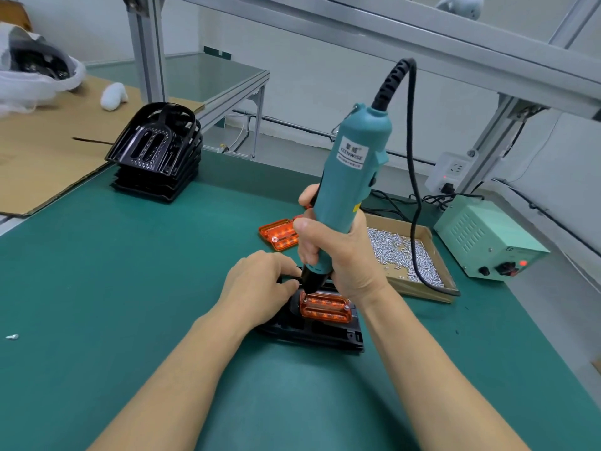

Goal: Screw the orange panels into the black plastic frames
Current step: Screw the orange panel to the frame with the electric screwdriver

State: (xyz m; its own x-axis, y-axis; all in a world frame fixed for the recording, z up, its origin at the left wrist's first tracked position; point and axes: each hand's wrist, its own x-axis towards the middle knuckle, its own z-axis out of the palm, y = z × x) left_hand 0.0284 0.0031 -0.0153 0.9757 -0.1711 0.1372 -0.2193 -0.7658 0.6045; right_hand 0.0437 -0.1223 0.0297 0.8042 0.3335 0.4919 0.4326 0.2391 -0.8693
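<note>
An orange panel (325, 308) sits in a black plastic frame (320, 336) on the green mat. My right hand (335, 252) grips a teal electric screwdriver (349, 177), held upright with its black tip at the panel's upper left corner. My left hand (260, 284) holds the frame's left side, its fingertips beside the driver's tip. The tip itself and the screw under it are hidden. Spare orange panels (279, 234) lie just behind my right hand.
A stack of black frames (156, 154) stands at the back left, beside a cardboard sheet (48, 151). A cardboard tray of silver screws (403, 252) lies to the right, with the driver's power supply box (487, 236) beyond it. The cord hangs over the tray.
</note>
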